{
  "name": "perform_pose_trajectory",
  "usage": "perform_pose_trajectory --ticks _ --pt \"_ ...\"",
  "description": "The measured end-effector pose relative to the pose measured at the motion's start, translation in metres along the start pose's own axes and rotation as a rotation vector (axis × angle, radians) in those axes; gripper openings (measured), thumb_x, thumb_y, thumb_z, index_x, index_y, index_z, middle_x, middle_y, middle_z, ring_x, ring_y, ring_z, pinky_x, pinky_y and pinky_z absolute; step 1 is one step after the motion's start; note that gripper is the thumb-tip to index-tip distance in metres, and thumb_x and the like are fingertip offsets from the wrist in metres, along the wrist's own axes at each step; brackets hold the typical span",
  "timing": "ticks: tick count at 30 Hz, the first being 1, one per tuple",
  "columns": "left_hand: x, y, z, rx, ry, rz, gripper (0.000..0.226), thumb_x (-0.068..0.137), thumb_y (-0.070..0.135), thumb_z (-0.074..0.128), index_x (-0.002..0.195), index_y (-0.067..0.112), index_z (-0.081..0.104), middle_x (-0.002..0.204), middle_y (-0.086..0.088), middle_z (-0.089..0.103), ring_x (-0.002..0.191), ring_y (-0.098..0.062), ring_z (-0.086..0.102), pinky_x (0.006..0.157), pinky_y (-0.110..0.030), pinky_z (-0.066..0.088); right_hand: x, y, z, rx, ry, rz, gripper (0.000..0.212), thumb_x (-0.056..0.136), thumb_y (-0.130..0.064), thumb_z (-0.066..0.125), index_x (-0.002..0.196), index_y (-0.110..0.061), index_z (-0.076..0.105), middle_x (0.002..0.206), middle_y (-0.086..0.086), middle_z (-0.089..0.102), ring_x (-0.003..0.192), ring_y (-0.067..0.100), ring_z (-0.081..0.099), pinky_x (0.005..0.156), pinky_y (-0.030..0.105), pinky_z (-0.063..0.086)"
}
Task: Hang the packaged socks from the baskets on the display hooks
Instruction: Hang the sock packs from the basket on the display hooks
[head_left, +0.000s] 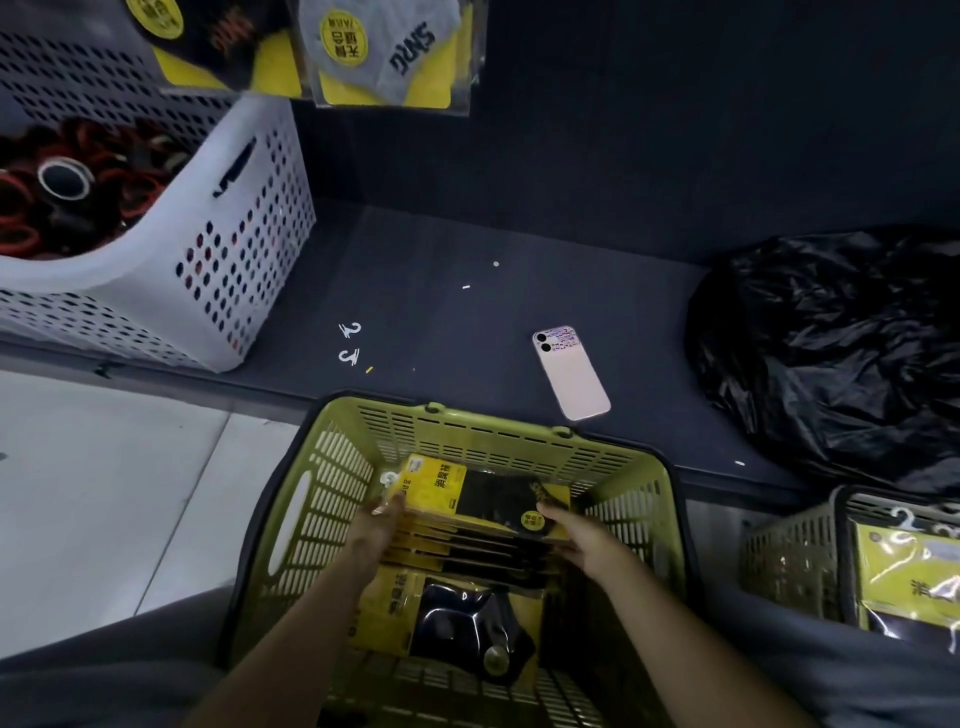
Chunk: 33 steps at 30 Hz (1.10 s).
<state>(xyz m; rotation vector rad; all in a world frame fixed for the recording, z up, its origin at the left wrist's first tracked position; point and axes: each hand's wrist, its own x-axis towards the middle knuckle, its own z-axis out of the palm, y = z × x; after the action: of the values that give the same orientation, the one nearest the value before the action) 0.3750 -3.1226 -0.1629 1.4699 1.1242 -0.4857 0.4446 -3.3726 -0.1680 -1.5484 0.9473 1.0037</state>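
A yellow-green basket (498, 434) stands in front of me with a stack of yellow-and-black sock packages (483, 499) inside. My left hand (376, 530) grips the stack's left end and my right hand (579, 535) grips its right end. Another sock package (447, 618) lies lower in the basket. Two sock packages (384, 52) hang at the top, upside down in my view; their hooks are out of frame.
A white perforated basket (228, 249) with red and black rings sits at the left on a dark shelf (441, 249). A pink phone (571, 371) and two white plastic hooks (349, 343) lie on the shelf. A black bag (831, 353) and a grey basket (789, 556) of sock packs are at the right.
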Motion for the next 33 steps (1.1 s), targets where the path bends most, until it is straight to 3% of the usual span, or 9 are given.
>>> perform_pose_trajectory --ticks 6,11,15,18,21,24,27,30,33 --pt "-0.008 -0.001 -0.006 -0.155 -0.015 -0.053 0.057 0.090 0.035 0.060 0.135 0.008 0.040 0.130 -0.018 0.050 0.120 -0.038 0.048 0.105 -0.054 0.037 -0.023 0.002 -0.007 0.010 -0.137 -0.009 0.024 0.080 -0.014 0.074 0.101 -0.009 0.061 0.090 0.009 0.065 0.085 0.021 0.063 0.070 0.028 0.054" --pt "-0.023 0.007 -0.014 -0.327 0.027 -0.078 0.048 0.084 0.025 0.069 0.120 0.005 0.043 0.109 -0.019 0.057 0.093 -0.030 0.056 0.094 -0.046 0.047 -0.047 0.016 -0.004 -0.023 -0.225 -0.059 0.016 0.083 -0.011 0.070 0.096 -0.008 0.062 0.090 0.010 0.071 0.083 0.020 0.066 0.064 0.030 0.055" --pt "-0.042 0.010 -0.018 -0.494 -0.011 -0.027 0.038 0.082 0.024 0.071 0.108 0.000 0.057 0.101 -0.020 0.064 0.083 -0.027 0.060 0.082 -0.040 0.053 -0.071 0.021 -0.008 0.013 -0.289 -0.129 0.040 0.078 -0.008 0.074 0.114 -0.001 0.059 0.113 0.019 0.067 0.097 0.027 0.067 0.080 0.036 0.057" --pt "-0.062 0.008 -0.020 -0.634 -0.113 -0.002 0.042 0.084 0.033 0.069 0.115 0.007 0.060 0.090 -0.009 0.064 0.074 -0.018 0.060 0.070 -0.030 0.054 -0.092 0.023 -0.006 -0.048 -0.311 -0.195 0.061 0.068 -0.010 0.080 0.122 -0.001 0.051 0.121 0.018 0.063 0.108 0.027 0.063 0.091 0.036 0.053" --pt "-0.083 0.007 -0.016 -0.640 -0.254 0.016 0.046 0.079 0.038 0.072 0.115 0.012 0.060 0.096 -0.010 0.070 0.087 -0.025 0.069 0.076 -0.039 0.058 -0.109 0.028 0.002 -0.099 -0.361 -0.228 0.040 0.075 -0.007 0.077 0.110 -0.005 0.058 0.109 0.010 0.069 0.097 0.018 0.066 0.073 0.025 0.056" --pt "-0.103 0.012 -0.012 -0.669 -0.341 0.096 0.037 0.084 0.034 0.068 0.112 0.009 0.063 0.095 -0.015 0.074 0.088 -0.031 0.072 0.067 -0.041 0.059 -0.123 0.030 0.006 -0.182 -0.390 -0.272 0.033 0.078 -0.009 0.075 0.107 -0.008 0.061 0.102 0.006 0.071 0.090 0.015 0.067 0.067 0.022 0.055" --pt "-0.115 0.023 -0.014 -0.649 -0.239 0.192 0.053 0.087 0.036 0.065 0.131 0.009 0.053 0.119 -0.012 0.066 0.109 -0.031 0.063 0.093 -0.043 0.050 -0.135 0.023 0.007 -0.235 -0.325 -0.378 0.072 0.071 -0.021 0.080 0.133 -0.008 0.047 0.126 0.011 0.062 0.111 0.021 0.061 0.091 0.033 0.052" --pt "-0.130 0.044 -0.022 -0.584 -0.144 0.375 0.047 0.086 0.033 0.068 0.129 0.022 0.051 0.128 -0.004 0.061 0.113 -0.028 0.061 0.096 -0.048 0.048 -0.156 0.002 0.008 -0.292 -0.182 -0.556 0.102 0.071 -0.040 0.080 0.150 -0.020 0.018 0.149 0.003 0.036 0.134 0.022 0.039 0.108 0.033 0.033" --pt "-0.153 0.077 -0.029 -0.462 -0.123 0.586 0.028 0.084 0.028 0.070 0.111 0.026 0.062 0.112 0.001 0.070 0.096 -0.010 0.067 0.087 -0.030 0.052 -0.188 -0.034 0.016 -0.232 -0.125 -0.836 0.084 0.080 -0.040 0.073 0.147 -0.022 0.027 0.149 0.000 0.035 0.129 0.013 0.039 0.100 0.025 0.035"
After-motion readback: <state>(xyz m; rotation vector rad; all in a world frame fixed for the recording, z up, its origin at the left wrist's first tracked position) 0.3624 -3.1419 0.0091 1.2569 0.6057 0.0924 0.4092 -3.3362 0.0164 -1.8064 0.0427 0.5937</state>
